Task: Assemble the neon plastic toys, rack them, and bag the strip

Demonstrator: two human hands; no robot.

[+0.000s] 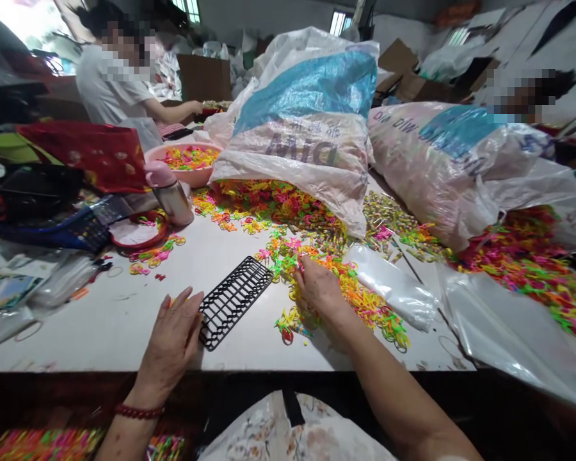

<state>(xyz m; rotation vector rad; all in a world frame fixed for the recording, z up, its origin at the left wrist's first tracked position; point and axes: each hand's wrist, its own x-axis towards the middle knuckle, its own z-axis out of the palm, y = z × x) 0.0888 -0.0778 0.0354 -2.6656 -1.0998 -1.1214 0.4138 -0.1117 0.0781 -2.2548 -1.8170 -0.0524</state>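
A black plastic grid tray (235,301) with rows of slots lies slanted on the white table. Beside its near-left edge rests my left hand (170,336), fingers stretched and slightly apart; a speck of orange shows by the fingers, and the palm side is hidden. My right hand (319,288) reaches into a pile of small bright plastic pieces (365,298), just right of the tray. Its fingers are closed at the tips on small plastic pieces, partly hidden by the hand. A few loose pieces (288,326) lie nearer the table edge.
A large white-and-blue sack (307,121) spills more pieces behind the tray; a second sack (427,153) lies right. Clear plastic bags (393,288) are beside the pile. Left stand a flask (170,195), a pink basin (156,153) and a red dish (139,240). A co-worker (110,83) sits back left.
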